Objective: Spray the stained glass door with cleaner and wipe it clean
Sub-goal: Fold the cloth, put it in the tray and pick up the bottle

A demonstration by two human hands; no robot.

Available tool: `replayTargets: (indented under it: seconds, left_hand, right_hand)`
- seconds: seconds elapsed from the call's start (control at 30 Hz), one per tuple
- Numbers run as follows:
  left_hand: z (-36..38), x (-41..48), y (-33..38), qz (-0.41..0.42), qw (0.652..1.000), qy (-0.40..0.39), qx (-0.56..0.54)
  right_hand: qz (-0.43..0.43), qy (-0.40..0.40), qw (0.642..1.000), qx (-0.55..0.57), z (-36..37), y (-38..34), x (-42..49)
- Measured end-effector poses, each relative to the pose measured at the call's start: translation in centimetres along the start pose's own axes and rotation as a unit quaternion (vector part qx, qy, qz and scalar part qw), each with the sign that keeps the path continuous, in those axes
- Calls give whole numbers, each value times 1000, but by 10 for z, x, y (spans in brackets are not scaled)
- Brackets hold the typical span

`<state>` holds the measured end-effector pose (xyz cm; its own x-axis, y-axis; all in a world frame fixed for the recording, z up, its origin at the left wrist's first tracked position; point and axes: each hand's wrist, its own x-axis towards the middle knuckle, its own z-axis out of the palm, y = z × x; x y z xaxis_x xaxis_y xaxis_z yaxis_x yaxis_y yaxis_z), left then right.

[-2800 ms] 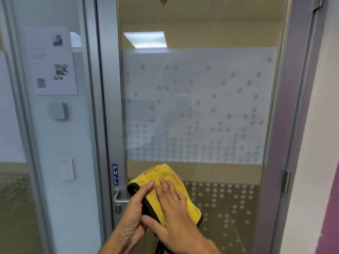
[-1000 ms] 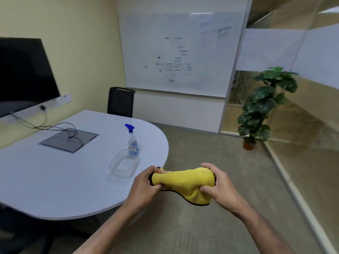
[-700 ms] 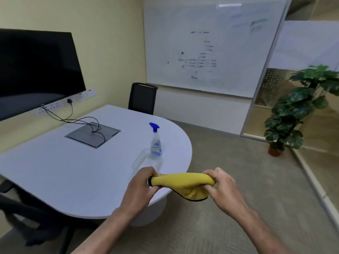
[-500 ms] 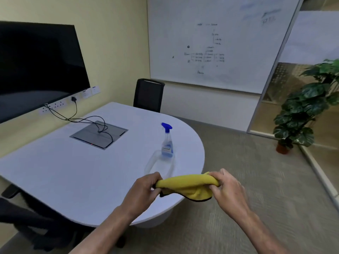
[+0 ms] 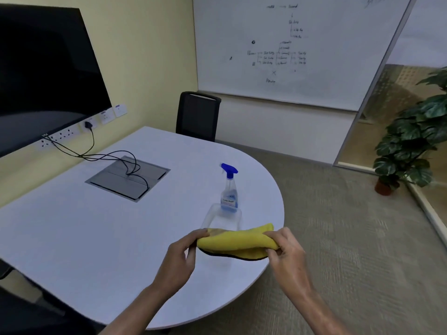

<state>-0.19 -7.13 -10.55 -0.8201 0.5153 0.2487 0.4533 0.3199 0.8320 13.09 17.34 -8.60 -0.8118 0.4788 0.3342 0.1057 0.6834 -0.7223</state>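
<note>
Above the desk edge, a yellow cloth, black-trimmed underneath, hangs bunched lengthwise. Left hand and right hand pinch its ends.

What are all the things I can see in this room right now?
table: one, pale grey, left and centre
spray bottle: one, clear, blue trigger, upright on the table
tray: one, see-through, just before the bottle
cloth: one, yellow, held above the table's edge
screen: one, black, left wall
whiteboard: one, white, back wall
chair: one, black, behind the table
potted plant: one, green, floor, right
cable hatch: one, grey, in the tabletop
hands: two, left hand and right hand each gripping one cloth end
</note>
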Motion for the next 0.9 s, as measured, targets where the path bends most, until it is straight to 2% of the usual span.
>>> replayTargets:
  seconds: [0.07, 0.17, 0.27, 0.37, 0.4, 0.43, 0.5, 0.63, 0.7, 0.8, 0.9]
  left_hand:
    - [14, 8, -3, -90, 992, 62, -68]
    - [26, 24, -5, -296, 929, 92, -201]
    - [36, 41, -12, -429, 827, 41, -360]
    - [40, 56, -26, -452, 691, 41, -563]
    - [39, 61, -32, -448, 655, 40, -607]
    - [38, 66, -38, -445, 639, 34, -627]
    - [33, 77, -47, -445, 656, 9, -610]
    - [27, 93, -60, -474, 744, -5, -471]
    - [25, 98, -69, -480, 781, -1, -400]
    - [22, 106, -85, -468, 805, -10, -364]
    - [18, 116, -97, -453, 820, -37, -347]
  right_hand:
    - [-14, 3, 1000, 5, 7, 10, 11]
    - [-37, -7, 999, -8, 17, 26, 26]
    - [-77, -14, 997, -26, 25, 38, 36]
    - [-102, -17, 994, -35, 36, 47, 44]
    - [-108, -19, 993, -38, 40, 49, 46]
    - [-113, -21, 992, -43, 43, 51, 47]
    - [-115, -29, 991, -53, 51, 55, 49]
    - [-107, -65, 991, -38, 67, 60, 51]
    - [-68, -96, 993, 7, 75, 58, 50]
    - [78, -121, 977, 157, 88, 51, 48]
    - [259, -79, 920, 284, 104, 40, 55]
